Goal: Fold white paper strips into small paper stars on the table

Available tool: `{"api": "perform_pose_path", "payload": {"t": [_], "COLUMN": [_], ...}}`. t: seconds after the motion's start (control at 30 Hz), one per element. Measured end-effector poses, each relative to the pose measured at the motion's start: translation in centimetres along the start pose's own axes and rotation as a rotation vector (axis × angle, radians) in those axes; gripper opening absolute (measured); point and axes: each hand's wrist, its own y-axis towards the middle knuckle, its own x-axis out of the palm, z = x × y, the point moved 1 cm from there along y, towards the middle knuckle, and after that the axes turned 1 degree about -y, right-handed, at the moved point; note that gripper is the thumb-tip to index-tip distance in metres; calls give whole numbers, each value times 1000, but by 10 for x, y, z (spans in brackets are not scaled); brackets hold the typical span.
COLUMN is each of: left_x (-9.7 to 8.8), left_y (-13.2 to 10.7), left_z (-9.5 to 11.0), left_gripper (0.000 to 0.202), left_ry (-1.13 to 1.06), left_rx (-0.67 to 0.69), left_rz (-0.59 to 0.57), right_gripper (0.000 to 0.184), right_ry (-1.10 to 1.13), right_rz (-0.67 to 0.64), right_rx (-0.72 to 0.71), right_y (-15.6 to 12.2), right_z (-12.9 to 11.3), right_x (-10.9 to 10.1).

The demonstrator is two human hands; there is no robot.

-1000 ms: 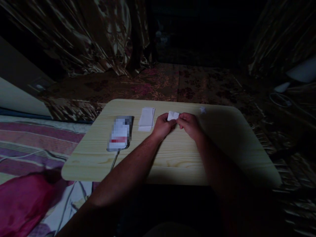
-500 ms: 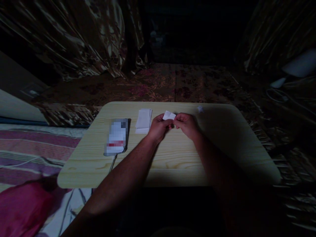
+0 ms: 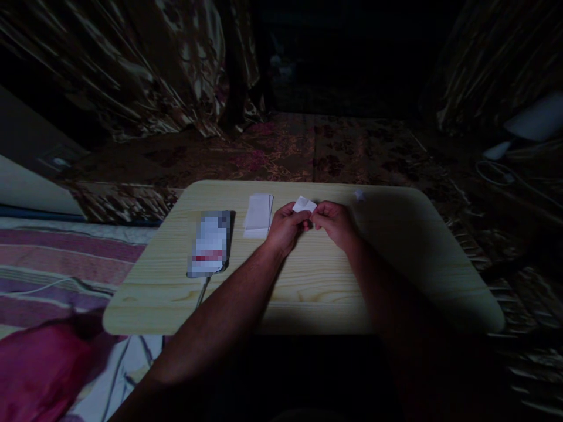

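Over the far half of a pale wooden table (image 3: pixel 316 281), my left hand (image 3: pixel 285 225) pinches a small folded piece of white paper (image 3: pixel 304 204) between thumb and fingers. My right hand (image 3: pixel 333 221) closes on the right corner of the same paper, its fingertips almost touching those of the left. The paper's underside is hidden by my fingers. To the left of my left hand lies a small stack of white paper sheets (image 3: pixel 258 212). A little folded white paper piece (image 3: pixel 359 194) rests beyond my right hand, near the table's far edge.
A phone-like device (image 3: pixel 210 243), blurred out, lies on the table's left side with a cable (image 3: pixel 203 291) running toward me. Left of the table is striped bedding (image 3: pixel 74 252) with a pink cloth (image 3: pixel 41 375). A white lamp (image 3: pixel 534 120) stands at far right.
Both hands keep their hold on the folded paper, and its tilt differs slightly. The whole view has shifted by a small amount; the things on the table stay in place.
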Motion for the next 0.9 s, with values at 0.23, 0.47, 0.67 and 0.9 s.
{"api": "perform_pose_path", "payload": {"t": [0.23, 0.47, 0.67, 0.9], "left_x": [2, 1, 0, 0], "left_y": [0, 2, 3, 3], "left_z": [0, -1, -5, -5], "left_gripper": [23, 22, 23, 20], "left_ry": [22, 37, 80, 99], "left_rx": [-9, 12, 26, 24], "left_rz": [27, 27, 11, 28], "right_gripper": [11, 12, 10, 15], "right_ry": [-41, -57, -87, -107], "right_rz": [14, 11, 61, 25], "right_rx": [8, 21, 29, 33], "right_y": [-1, -2, -1, -1], "right_z": [0, -4, -2, -2], "right_x": [0, 1, -1, -1]}}
